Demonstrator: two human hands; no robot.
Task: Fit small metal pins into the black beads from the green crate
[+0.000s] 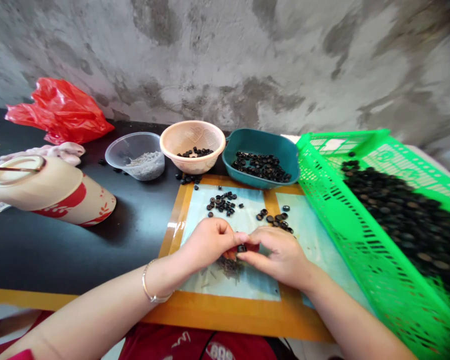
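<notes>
My right hand (281, 255) pinches a small black round part (242, 248) between thumb and fingers. Against it come the pinched fingertips of my left hand (210, 240); whatever they hold is too small to make out. Below the hands lies a pile of thin metal pins (229, 269) on the light-blue sheet (247, 290), partly hidden by my fingers. Just beyond my left hand is a cluster of small black rings (223, 202). Wider black caps (279, 220) lie beyond my right hand.
Along the wall stand a clear bowl (114, 150) of pins, a pink basket (193, 127) and a teal basin (260, 137), both with black parts. A green crate (345, 235) of black parts flanks my right arm. At left are a patterned tumbler (60, 195) and red bag (65, 110).
</notes>
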